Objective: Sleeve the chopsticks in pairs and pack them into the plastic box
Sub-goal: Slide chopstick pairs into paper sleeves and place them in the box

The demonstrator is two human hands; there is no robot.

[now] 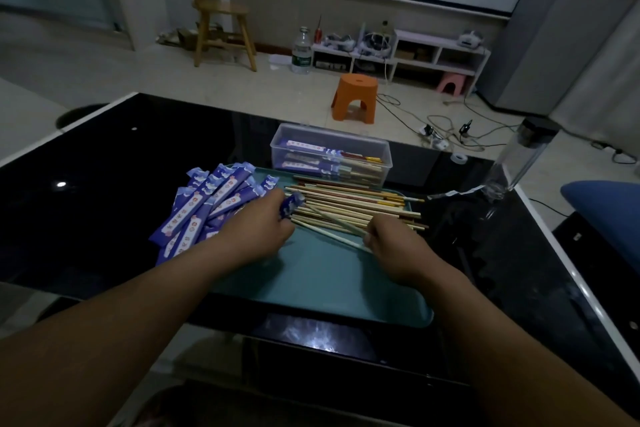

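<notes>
Two bare forearms reach forward over the near edge of a teal tray (329, 288), which sits on a black glass table (104, 184); the plastic box (332, 133) stands open, touching the tray's far edge, and holds sleeved pairs (304, 146) lying flat, at least three, their bare ends toward the right; on the tray's far half lies a heap of loose chopsticks (363, 199), well over twenty and too overlapped to count exactly; across the tray's left edge spreads a pile of loose sleeves (211, 204), purple-blue, about a dozen, partly on the table; the left hand (263, 229) hovers over the tray's left part, knuckles up, fingers curled round one sleeve (291, 207) whose open end points right; the right hand (391, 239) is over the tray's right part, fingers bent, pinching the thick ends of two pale chopsticks (332, 224); these slant up and left, and their tips meet the sleeve's mouth; whether they are inside it cannot be told; right of the tray stands one clear bottle (519, 163) with a dark lid; beyond the tray, on the floor, one orange stool (355, 97).
</notes>
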